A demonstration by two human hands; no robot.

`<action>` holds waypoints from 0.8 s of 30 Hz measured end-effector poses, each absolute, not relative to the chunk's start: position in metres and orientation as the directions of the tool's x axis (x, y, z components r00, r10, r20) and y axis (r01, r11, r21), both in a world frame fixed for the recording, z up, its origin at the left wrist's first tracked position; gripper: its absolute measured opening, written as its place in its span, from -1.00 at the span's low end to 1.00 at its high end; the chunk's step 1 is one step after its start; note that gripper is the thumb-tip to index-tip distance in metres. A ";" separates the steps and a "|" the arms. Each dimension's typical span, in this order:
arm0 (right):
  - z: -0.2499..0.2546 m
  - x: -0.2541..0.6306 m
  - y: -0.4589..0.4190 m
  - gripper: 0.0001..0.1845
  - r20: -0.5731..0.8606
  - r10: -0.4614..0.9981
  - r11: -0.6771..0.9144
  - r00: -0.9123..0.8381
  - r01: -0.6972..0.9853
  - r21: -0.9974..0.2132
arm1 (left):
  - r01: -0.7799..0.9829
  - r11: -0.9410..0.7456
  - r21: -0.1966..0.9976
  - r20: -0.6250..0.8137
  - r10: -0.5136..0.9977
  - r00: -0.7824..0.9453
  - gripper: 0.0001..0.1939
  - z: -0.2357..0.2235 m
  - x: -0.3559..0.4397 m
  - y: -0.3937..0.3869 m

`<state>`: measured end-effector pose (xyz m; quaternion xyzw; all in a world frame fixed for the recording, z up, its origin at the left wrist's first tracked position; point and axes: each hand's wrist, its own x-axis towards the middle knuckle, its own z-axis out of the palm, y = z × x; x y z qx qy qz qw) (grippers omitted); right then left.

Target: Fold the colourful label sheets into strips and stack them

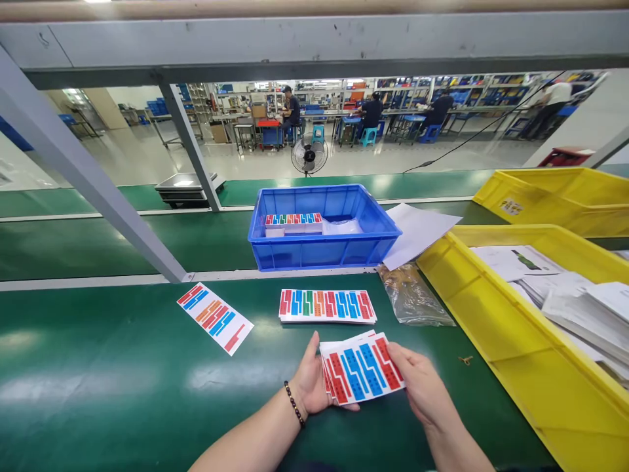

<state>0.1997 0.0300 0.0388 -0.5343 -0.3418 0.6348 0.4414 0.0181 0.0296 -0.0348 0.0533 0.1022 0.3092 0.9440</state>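
Observation:
Between my hands is a small stack of printed label sheets with red and blue shapes on white, slightly fanned at the left. My left hand supports the stack from the left and beneath, thumb up along its edge and fingertips showing below. My right hand pinches the right end, thumb on top. Just beyond lies a neat pile of similar label sheets in red, blue, green and orange. Off to the left, a single label sheet lies at a slant, with white gaps among its coloured shapes.
A blue bin holding more sheets stands behind the pile. White paper and a clear plastic bag lie right of it. Yellow bins line the right side. A metal post slants at left; people sit at far benches.

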 end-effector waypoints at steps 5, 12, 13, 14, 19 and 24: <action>0.035 0.197 0.029 -0.59 -0.359 0.926 -0.374 -0.116 -0.153 -0.915 | -0.540 0.824 0.175 -0.152 0.564 0.812 -0.24 -0.042 0.020 0.028; 0.047 0.200 0.024 -0.58 -0.397 0.885 -0.453 -0.244 -0.243 -0.858 | -0.518 0.834 0.189 -0.250 0.551 0.796 -0.35 -0.041 0.024 0.028; 0.048 0.199 0.023 -0.59 -0.403 0.879 -0.462 -0.256 -0.242 -0.853 | -0.517 0.834 0.194 -0.253 0.551 0.795 -0.35 -0.040 0.024 0.028; 0.049 0.199 0.023 -0.59 -0.405 0.873 -0.469 -0.271 -0.238 -0.851 | -0.515 0.834 0.198 -0.254 0.551 0.795 -0.35 -0.039 0.024 0.028; 0.050 0.203 0.026 -0.61 -0.315 0.938 -0.332 -0.145 -0.112 -0.937 | -0.514 0.832 0.208 -0.280 0.554 0.784 -0.34 -0.036 0.024 0.028; 0.060 0.228 0.034 -0.53 -0.056 0.981 -0.098 0.186 0.225 -0.970 | -0.536 0.821 0.196 -0.291 0.571 0.768 -0.37 -0.031 0.024 0.029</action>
